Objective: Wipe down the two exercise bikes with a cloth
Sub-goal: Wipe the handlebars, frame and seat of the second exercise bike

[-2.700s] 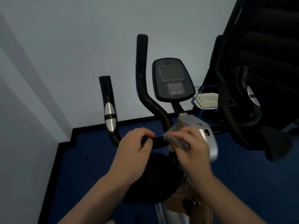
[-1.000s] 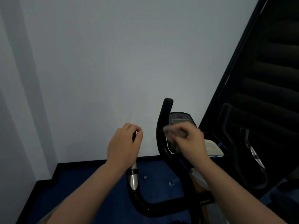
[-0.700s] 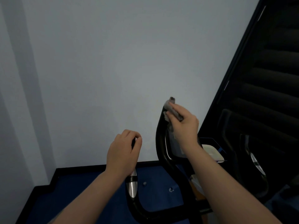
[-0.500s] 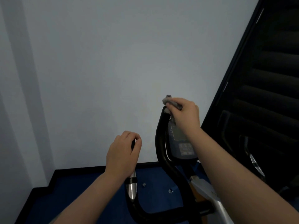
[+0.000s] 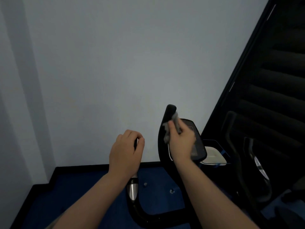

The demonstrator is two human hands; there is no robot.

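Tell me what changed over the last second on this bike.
The right hand took the cloth from the console up to the tip of the upright handlebar, then slid it partway back down the bar, gripping the cloth throughout. The left hand kept its grip on the left handlebar. The bike did not move.

Colour record: exercise bike corner

Handlebars black, with a silver metallic band at 6 o'clock on the left grip; cloth grey; console black; wall plain pale grey-blue; floor deep blue with black skirting; tray at 3 o'clock white, blue-edged.
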